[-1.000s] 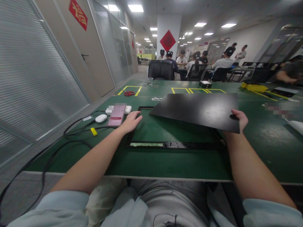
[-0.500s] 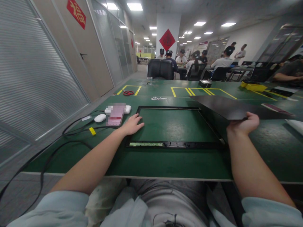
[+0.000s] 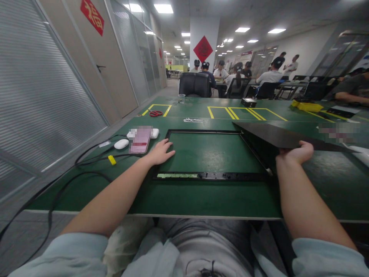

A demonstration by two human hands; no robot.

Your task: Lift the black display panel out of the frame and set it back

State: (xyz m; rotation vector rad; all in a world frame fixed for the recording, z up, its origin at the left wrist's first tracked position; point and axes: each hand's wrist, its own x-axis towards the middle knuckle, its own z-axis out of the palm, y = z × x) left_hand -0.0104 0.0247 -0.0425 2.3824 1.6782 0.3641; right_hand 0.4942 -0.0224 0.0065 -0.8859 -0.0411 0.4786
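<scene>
A black rectangular frame (image 3: 230,176) lies flat on the green table, with a pale green strip (image 3: 177,176) along its near side. My left hand (image 3: 161,151) rests on the frame's left side, fingers spread. Beyond the frame's right side, a large thin dark panel (image 3: 271,134) is raised at a tilt above the table. My right hand (image 3: 298,152) grips the panel's near edge, thumb on top and the other fingers largely hidden beneath it.
Left of the frame are a pink phone (image 3: 140,140), a white mouse (image 3: 121,144) and black cables. Red scissors (image 3: 156,113), white small parts (image 3: 193,120) and a plastic cup (image 3: 181,98) lie farther back. People sit beyond.
My right hand and the dark panel have come slightly lower, and the panel's right end has dropped. My left hand stays on the frame.
</scene>
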